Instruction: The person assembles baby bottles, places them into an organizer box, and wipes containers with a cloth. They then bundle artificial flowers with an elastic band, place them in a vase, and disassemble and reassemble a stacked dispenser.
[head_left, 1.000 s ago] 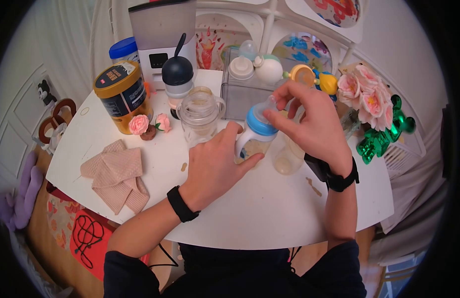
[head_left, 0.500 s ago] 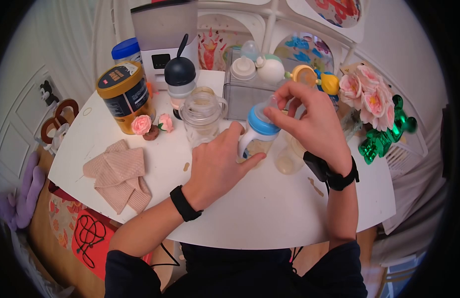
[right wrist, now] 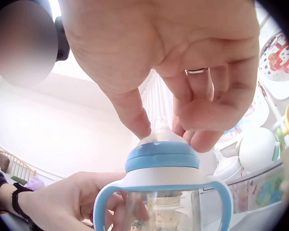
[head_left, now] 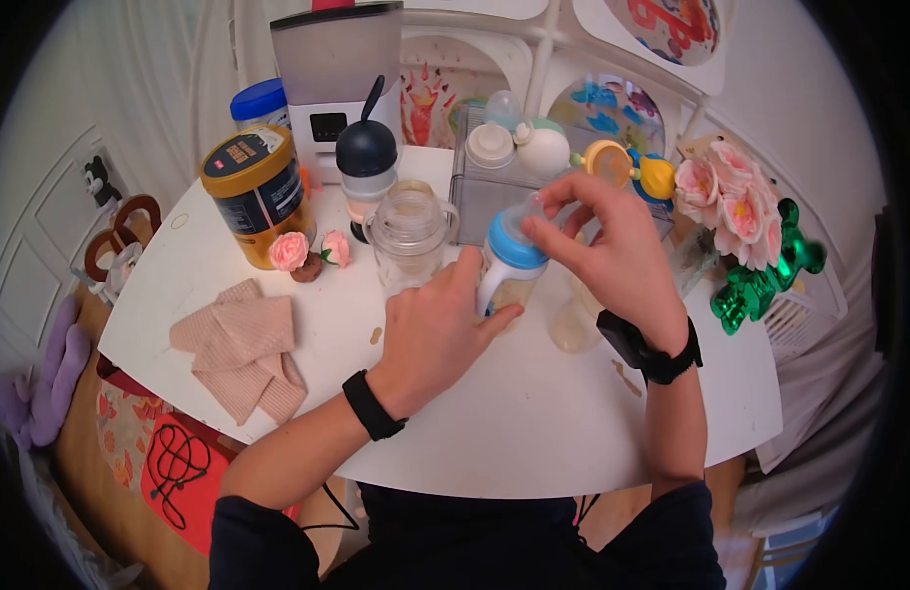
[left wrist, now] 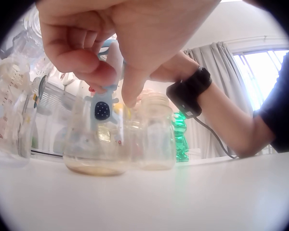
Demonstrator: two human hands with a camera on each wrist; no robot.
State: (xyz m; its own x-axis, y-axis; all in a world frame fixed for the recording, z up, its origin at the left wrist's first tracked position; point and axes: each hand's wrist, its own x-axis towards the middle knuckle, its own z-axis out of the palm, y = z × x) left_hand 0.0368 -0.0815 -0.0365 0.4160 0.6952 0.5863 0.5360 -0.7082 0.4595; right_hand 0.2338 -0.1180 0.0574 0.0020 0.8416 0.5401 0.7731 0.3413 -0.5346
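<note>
A clear baby bottle with a blue collar (head_left: 515,243) and white-blue handles stands upright on the white table (head_left: 514,413). My left hand (head_left: 430,334) grips it low at the side, fingers curled round a handle. My right hand (head_left: 612,251) pinches the clear teat (right wrist: 160,131) between thumb and fingers, just above the collar. In the left wrist view the bottle's clear body (left wrist: 98,144) rests on the table, with a little pale residue at its base. A second clear bottle (left wrist: 156,137) without a top stands close beside it.
A handled glass bottle (head_left: 409,231) stands left of the hands; a navy-topped bottle (head_left: 366,162), gold tin (head_left: 258,202) and machine (head_left: 339,69) are behind. A pink cloth (head_left: 240,349) lies left. The grey rack (head_left: 489,202) holds bottle parts; flowers (head_left: 735,202) stand right.
The head view has shifted slightly, so table objects sit a little further right and lower. Both hands keep their holds on the bottle and teat.
</note>
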